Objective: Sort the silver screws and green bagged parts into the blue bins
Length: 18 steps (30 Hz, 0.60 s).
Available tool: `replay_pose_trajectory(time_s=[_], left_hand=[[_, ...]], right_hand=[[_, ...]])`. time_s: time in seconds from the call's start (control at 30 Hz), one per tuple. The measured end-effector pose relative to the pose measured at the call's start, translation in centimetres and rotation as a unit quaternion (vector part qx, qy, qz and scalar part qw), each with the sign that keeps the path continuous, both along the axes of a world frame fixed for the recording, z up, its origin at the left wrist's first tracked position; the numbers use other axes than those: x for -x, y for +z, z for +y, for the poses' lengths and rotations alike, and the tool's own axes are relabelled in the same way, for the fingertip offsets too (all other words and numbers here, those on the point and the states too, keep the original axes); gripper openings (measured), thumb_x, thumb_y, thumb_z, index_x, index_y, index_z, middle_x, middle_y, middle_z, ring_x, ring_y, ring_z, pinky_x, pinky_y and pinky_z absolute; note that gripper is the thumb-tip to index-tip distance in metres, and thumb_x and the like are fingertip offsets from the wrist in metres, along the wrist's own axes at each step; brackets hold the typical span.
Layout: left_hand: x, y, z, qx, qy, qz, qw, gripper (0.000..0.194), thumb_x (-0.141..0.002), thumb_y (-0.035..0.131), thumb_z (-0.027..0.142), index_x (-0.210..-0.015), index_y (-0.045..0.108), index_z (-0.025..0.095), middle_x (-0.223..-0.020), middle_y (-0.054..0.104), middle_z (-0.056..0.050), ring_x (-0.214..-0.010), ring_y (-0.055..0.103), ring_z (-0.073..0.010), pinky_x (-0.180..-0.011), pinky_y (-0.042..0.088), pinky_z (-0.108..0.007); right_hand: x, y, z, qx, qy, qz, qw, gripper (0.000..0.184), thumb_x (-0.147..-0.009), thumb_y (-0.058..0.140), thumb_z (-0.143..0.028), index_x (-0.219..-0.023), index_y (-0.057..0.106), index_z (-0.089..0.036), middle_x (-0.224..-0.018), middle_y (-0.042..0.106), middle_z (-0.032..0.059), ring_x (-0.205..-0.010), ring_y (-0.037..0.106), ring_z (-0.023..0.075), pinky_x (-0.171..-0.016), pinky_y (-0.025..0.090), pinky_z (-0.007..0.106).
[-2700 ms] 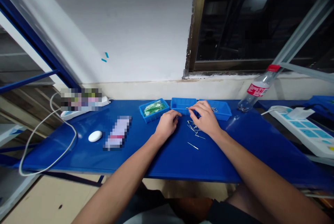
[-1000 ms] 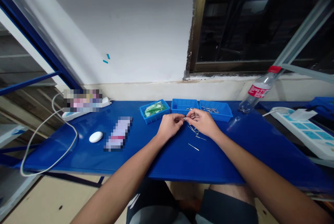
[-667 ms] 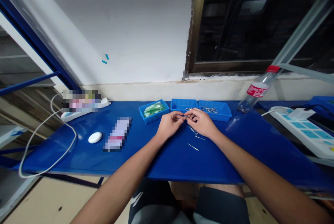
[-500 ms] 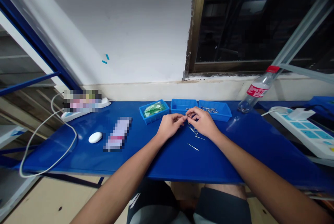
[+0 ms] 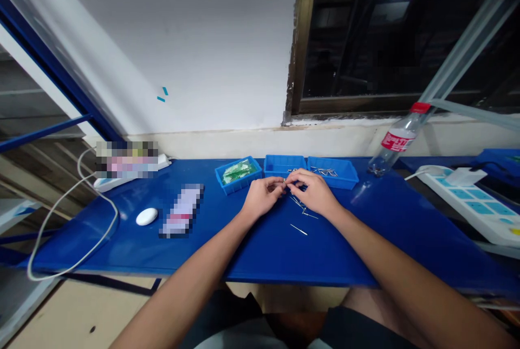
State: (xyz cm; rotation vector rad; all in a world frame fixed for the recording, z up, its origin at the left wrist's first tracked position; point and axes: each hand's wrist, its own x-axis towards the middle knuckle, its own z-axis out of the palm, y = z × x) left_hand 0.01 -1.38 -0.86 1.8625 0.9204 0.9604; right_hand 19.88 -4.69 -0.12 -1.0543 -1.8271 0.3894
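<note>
My left hand [image 5: 263,195] and my right hand [image 5: 312,191] meet fingertip to fingertip over the blue table. Both are closed in a pinch on something small between them, too small to make out. Several thin metal pins that look like rivets [image 5: 301,207] lie just below my right hand, partly covered by it. One more rivet-like pin [image 5: 299,229] lies apart, nearer the front edge. Behind the hands stand a blue tray with green-and-white packets [image 5: 239,170], a middle blue tray [image 5: 284,160] with a few metal pieces, and a right blue tray [image 5: 345,173] holding several metal pins.
A tilted plastic bottle [image 5: 396,140] with a red cap stands at the back right, near a white power strip [image 5: 475,202]. On the left are a white oval object [image 5: 147,216], a blurred phone-like item [image 5: 182,211] and a looped white cable [image 5: 116,213].
The fingertips have shifted slightly and still meet, and a small pale bit shows between them. The view has moved a little; the trays and loose pins stay in place.
</note>
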Motion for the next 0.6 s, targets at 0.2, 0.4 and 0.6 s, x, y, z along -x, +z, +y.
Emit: replay_pose_trajectory(time_s=[0.2, 0.4, 0.6], left_hand=[[0.2, -0.1, 0.2, -0.033, 0.011, 0.006, 0.999, 0.02, -0.092, 0.07, 0.027, -0.107, 0.078, 0.018, -0.1, 0.083, -0.008, -0.093, 0.08, -0.0229, -0.088, 0.065, -0.035], [0.0, 0.2, 0.0, -0.058, 0.03, -0.018, 0.998, 0.023, -0.089, 0.071, 0.018, -0.112, 0.074, 0.017, -0.101, 0.082, -0.008, -0.093, 0.08, -0.0217, -0.092, 0.065, -0.037], [-0.3, 0.4, 0.0, 0.004, -0.004, -0.106, 0.994, 0.028, -0.089, 0.073, 0.018, -0.116, 0.068, 0.014, -0.106, 0.082, -0.012, -0.1, 0.079, -0.0223, -0.095, 0.063, -0.038]], right_hand=[[0.0, -0.8, 0.3, 0.08, -0.018, 0.074, 0.994, 0.014, -0.093, 0.069, -0.034, -0.1, 0.073, -0.024, -0.096, 0.077, 0.0058, -0.086, 0.074, 0.0213, -0.08, 0.064, 0.038], [-0.2, -1.5, 0.8, 0.106, -0.008, 0.109, 0.988, 0.018, -0.087, 0.074, -0.034, -0.099, 0.071, -0.021, -0.094, 0.076, 0.0071, -0.084, 0.073, 0.0204, -0.078, 0.064, 0.037], [-0.1, -1.0, 0.5, 0.073, 0.0, 0.091, 0.993, 0.025, -0.09, 0.07, -0.032, -0.112, 0.073, -0.022, -0.101, 0.071, 0.008, -0.088, 0.07, 0.0199, -0.075, 0.063, 0.035]])
